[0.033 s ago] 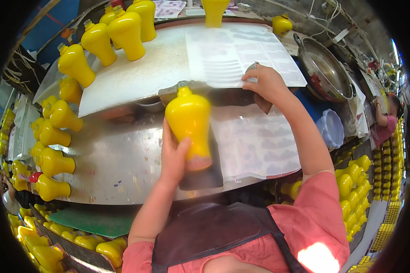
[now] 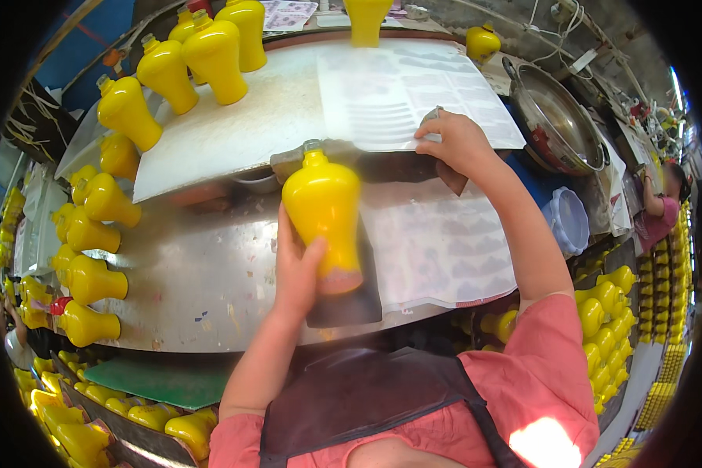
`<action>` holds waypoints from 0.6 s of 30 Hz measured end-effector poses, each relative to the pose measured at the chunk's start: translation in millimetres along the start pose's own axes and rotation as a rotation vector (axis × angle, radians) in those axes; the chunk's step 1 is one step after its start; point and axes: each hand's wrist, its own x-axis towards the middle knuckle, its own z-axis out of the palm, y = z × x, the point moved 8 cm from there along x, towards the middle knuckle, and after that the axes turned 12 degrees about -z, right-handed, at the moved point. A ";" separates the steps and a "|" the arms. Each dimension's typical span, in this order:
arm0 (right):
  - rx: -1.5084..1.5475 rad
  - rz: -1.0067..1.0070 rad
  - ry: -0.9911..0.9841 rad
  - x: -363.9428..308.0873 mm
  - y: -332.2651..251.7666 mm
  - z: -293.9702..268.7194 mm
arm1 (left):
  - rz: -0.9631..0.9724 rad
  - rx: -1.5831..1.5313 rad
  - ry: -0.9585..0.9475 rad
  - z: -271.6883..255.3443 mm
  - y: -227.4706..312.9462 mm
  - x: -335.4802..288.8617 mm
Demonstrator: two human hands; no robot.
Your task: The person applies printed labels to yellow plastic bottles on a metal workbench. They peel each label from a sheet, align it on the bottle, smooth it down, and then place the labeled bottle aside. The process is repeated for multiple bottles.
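Note:
My left hand (image 2: 298,269) is wrapped round the lower left side of a glossy yellow bottle (image 2: 322,195). The bottle tilts, its clear neck pointing away from me and its pinkish base towards me, over a dark pad (image 2: 351,310) on the metal tabletop. My right hand (image 2: 456,142) is at the near edge of a printed sheet (image 2: 413,93) on the raised white board (image 2: 234,129). Thumb and fingers pinch a flat grey piece (image 2: 431,115); a brown flap (image 2: 451,179) shows below the hand, and whether the two are joined I cannot tell.
Several yellow bottles (image 2: 210,58) stand along the board's left and lie down the table's left side. A second printed sheet (image 2: 444,242) covers the tabletop's right. Beyond are a large metal pan (image 2: 558,113), a pale blue basket (image 2: 567,221), racked bottles (image 2: 604,335) and another person (image 2: 657,207).

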 end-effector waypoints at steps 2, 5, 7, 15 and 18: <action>-0.011 -0.039 -0.029 1.7 -2.2 -2.9 | 0.011 -0.001 -0.007 0.4 -0.2 0.2; -0.061 -0.022 -0.048 2.0 -3.9 -4.9 | 0.016 -0.009 -0.015 0.5 -0.4 0.6; -0.067 -0.037 -0.061 2.0 -7.9 -3.9 | 0.019 -0.015 -0.024 0.6 0.3 0.8; -0.121 -0.110 -0.056 3.8 -11.9 -3.2 | 0.025 -0.032 -0.041 1.1 0.8 0.0; -0.217 -0.146 -0.078 4.9 -12.1 2.3 | 0.043 -0.037 -0.059 1.9 1.6 0.0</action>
